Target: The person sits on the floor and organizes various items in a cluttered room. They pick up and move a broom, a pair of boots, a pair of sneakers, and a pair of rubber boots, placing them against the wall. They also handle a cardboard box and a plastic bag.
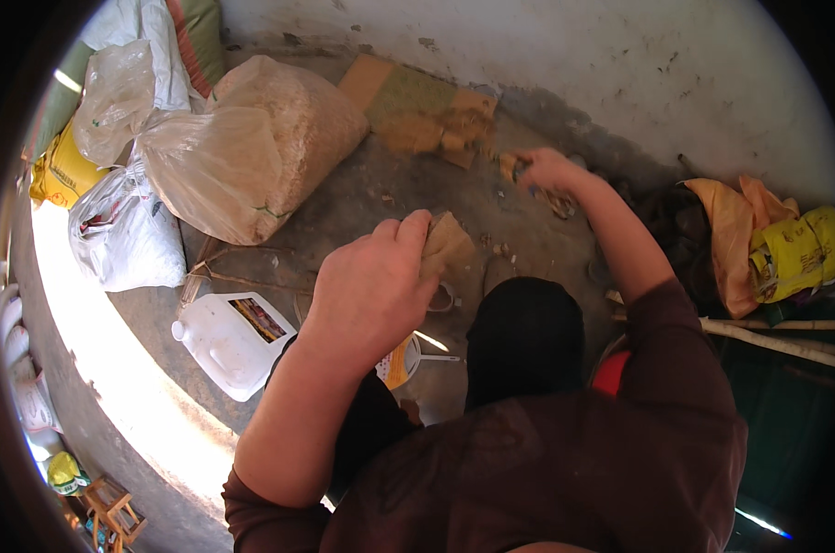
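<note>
My left hand is closed around a piece of brown material, which looks like cardboard or coarse cloth. It is held up above the concrete floor, in front of my knee. Farther out, to the right, my right hand grips a long brown object, perhaps a hand broom, too blurred to name surely. Its blurred end passes over a flat cardboard sheet lying by the wall. A small clear cup or container is partly hidden behind my left hand.
A large plastic sack and a white bag stand at left. Nearer are a white plastic jug, thin sticks and a round hand fan. Orange and yellow bags lie right, near wooden poles.
</note>
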A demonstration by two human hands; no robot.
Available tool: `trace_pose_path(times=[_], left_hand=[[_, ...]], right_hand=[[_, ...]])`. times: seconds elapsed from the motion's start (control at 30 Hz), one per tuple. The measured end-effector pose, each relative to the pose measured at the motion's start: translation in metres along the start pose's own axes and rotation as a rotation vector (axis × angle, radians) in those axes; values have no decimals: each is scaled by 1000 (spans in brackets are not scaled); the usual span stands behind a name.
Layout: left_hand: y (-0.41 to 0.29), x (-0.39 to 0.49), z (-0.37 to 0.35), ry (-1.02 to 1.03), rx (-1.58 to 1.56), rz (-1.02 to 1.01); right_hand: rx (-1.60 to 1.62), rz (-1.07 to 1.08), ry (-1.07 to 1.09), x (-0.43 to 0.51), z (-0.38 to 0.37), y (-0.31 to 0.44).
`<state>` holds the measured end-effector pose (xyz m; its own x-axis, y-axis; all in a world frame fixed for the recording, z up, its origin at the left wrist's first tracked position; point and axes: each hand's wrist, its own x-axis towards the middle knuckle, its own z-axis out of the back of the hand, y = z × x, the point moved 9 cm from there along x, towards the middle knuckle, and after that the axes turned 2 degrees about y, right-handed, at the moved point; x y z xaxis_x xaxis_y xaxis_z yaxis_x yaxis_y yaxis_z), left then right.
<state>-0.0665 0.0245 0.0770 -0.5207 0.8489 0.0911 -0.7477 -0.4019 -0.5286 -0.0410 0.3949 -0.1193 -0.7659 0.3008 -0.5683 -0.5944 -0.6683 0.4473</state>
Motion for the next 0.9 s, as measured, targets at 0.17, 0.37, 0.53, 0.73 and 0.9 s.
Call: trace_pose_path(times=[0.17, 0.37, 0.53, 0.73, 0.9], left_hand=[[12, 9, -14, 82, -21, 92], [11, 10, -17, 123, 1, 109], [10, 4, -14, 116, 8, 119], [5, 4, -7, 18, 27, 51], [4, 11, -14, 57, 32, 61]], right_hand=[[117, -284, -82, 108, 10, -50], [181, -67, -44, 79, -54, -65], [231, -66, 226, -55, -75, -69], [367, -169, 135, -124, -48, -109], [4, -74, -233, -25, 10, -155]])
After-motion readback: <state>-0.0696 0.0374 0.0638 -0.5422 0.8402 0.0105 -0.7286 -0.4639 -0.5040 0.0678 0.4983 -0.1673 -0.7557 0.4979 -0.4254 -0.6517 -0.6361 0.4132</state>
